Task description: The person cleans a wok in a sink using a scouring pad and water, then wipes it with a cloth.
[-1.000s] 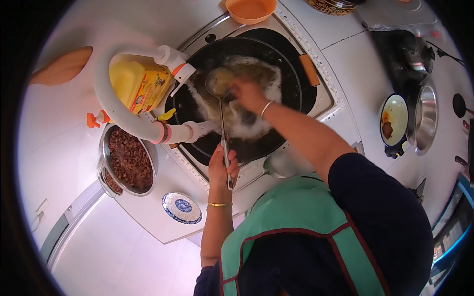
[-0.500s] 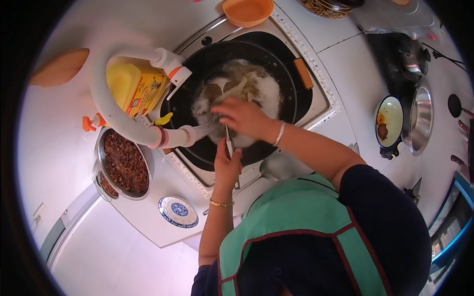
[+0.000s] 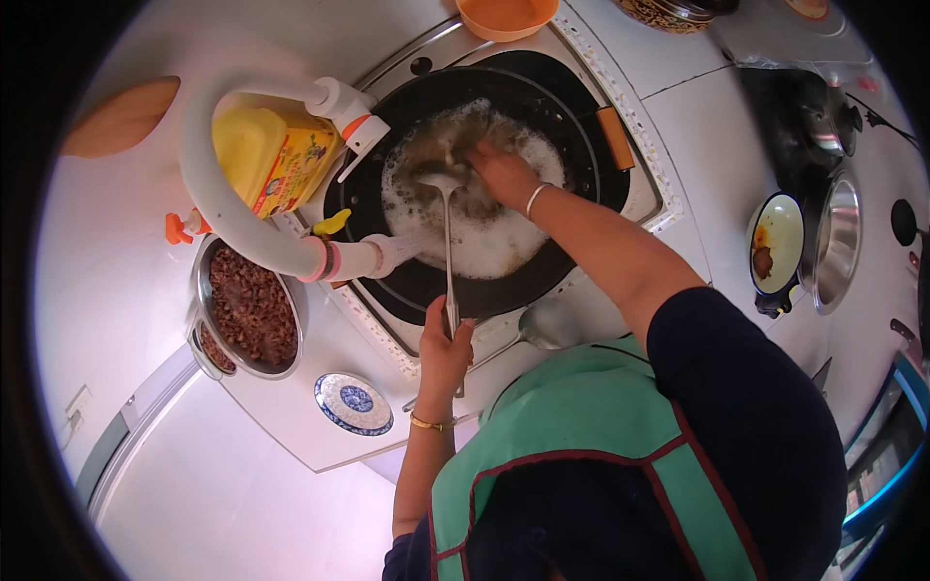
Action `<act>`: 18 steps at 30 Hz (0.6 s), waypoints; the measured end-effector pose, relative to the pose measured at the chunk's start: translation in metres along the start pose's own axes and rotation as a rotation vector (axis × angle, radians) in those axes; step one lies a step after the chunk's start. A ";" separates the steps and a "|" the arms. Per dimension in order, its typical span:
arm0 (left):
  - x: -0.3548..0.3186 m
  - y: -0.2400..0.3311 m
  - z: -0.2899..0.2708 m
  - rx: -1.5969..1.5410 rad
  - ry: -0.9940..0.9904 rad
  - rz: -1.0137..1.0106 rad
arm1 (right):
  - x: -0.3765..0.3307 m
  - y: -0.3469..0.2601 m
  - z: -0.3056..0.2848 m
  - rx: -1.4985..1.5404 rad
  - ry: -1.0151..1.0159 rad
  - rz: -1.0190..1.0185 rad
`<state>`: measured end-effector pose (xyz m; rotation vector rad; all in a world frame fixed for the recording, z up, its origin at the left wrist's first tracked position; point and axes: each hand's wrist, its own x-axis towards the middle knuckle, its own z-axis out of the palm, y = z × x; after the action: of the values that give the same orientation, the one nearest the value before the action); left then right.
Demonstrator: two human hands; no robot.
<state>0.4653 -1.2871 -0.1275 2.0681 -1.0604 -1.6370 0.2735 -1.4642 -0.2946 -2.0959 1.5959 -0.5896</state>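
A large black wok with a wooden-grip handle holds foamy, murky water. My left hand is closed round the long metal handle of a ladle, whose bowl end lies at the water near the wok's middle. My right hand reaches into the water just right of the ladle's bowl. Its fingertips are sunk in the murk and blurred, so whether they grip something is hidden. From the left, a white hose tap with a spray head runs water into the wok.
Left stand a yellow jug, a steel pot of reddish-brown food and a patterned plate. A second ladle lies by the wok's near edge. Right are a stained enamel pan and steel bowl. An orange basin sits behind.
My right hand has moved away from the ladle, to the right and farther into the water. The ladle's bowl end, covered before, now shows, and its handle stands straighter. My left hand keeps its hold.
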 end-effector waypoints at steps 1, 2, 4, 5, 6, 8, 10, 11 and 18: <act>0.000 -0.002 -0.003 -0.011 0.000 -0.031 | -0.003 0.000 0.002 0.040 -0.166 -0.043; 0.001 -0.004 -0.006 -0.021 0.000 -0.062 | 0.005 0.006 0.003 0.111 -0.228 0.200; 0.005 -0.013 -0.010 0.030 0.022 -0.011 | 0.010 -0.028 -0.028 0.198 -0.133 0.091; 0.006 -0.009 -0.006 0.048 0.011 0.017 | 0.009 -0.042 -0.038 0.234 -0.080 0.036; 0.008 -0.004 -0.002 0.067 -0.008 0.049 | 0.005 -0.051 -0.033 0.210 0.000 -0.089; 0.007 -0.004 0.008 0.090 0.003 0.162 | 0.002 -0.069 -0.014 0.167 0.148 -0.345; 0.001 -0.001 0.009 0.080 -0.045 0.143 | 0.022 -0.060 -0.010 0.360 -0.131 0.113; -0.002 -0.002 0.009 0.103 -0.046 0.132 | 0.030 -0.051 -0.009 0.454 -0.272 0.345; -0.003 -0.003 -0.006 0.319 -0.036 0.214 | -0.003 -0.068 -0.004 0.264 -0.045 -0.078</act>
<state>0.4720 -1.2846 -0.1255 2.0273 -1.5845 -1.4821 0.3235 -1.4456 -0.2518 -1.9656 1.3363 -0.7320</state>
